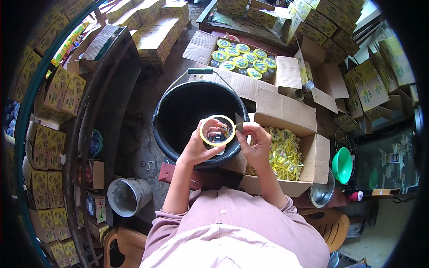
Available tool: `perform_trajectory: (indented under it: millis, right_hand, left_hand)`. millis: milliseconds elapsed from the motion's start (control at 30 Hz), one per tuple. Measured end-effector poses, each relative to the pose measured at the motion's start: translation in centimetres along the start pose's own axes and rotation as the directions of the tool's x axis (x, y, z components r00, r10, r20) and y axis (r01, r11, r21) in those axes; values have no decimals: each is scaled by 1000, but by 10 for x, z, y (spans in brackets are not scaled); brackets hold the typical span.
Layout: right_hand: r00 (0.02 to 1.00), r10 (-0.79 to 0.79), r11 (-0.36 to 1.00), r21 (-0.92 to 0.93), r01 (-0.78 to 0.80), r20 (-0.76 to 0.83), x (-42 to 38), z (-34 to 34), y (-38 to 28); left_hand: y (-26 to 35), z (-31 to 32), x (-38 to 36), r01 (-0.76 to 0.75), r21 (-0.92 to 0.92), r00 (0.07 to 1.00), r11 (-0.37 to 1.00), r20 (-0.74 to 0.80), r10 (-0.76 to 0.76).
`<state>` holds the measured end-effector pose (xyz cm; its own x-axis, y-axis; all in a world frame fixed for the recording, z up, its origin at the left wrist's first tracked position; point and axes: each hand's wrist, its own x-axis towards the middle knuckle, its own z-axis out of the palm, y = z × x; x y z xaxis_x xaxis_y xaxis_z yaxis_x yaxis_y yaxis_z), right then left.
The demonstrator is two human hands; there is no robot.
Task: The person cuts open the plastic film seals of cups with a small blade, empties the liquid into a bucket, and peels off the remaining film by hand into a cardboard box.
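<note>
My left hand (195, 145) is wrapped around a clear plastic cup (218, 132) with a yellow rim, its round top facing up at me. At the right edge of that rim, the fingers of my right hand (255, 145) are closed in a pinch. A small greyish triangular patch (239, 121) shows by these fingertips; what it is I cannot make out. Both hands are over the near part of a large black bucket (178, 100), whose wire handle with a green grip (199, 71) leans on its far side.
A carton of yellow-lidded cups (241, 58) stands beyond the bucket. Right of it, an open carton (286, 105) holds tangled yellow strips (283, 154). A green bowl (342, 165) is at the right, a grey bucket (129, 196) at the left. Printed yellow boxes (156, 42) are stacked around.
</note>
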<state>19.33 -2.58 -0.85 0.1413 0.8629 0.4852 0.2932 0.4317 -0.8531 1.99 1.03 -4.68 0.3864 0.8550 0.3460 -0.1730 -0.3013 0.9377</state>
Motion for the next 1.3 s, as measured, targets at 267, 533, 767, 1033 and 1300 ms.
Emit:
perform_trajectory:
  millis: [267,533,767,1033,1300]
  right_hand:
    - [987,-151,972,-190,138,-57,0,6,-11]
    - [981,-170,967,-207,148,-92,-3,9,-6]
    - [970,-212,934,-316,166,-116,-2,13,-8]
    - [951,-287,900,-374,226,-115,1,13,-6]
    - [952,-273,902,-381,203,-138,-2,16,-3]
  left_hand:
    - [1,1,0,-3,8,1000,1000,-6,3]
    - [-1,0,0,1,27,1000,1000,1,-1]
    - [1,1,2,1,5,1000,1000,-6,-1]
    - [0,0,1,14,12,1000,1000,-4,-14]
    - [2,-1,1,26,47,1000,999,5,-26]
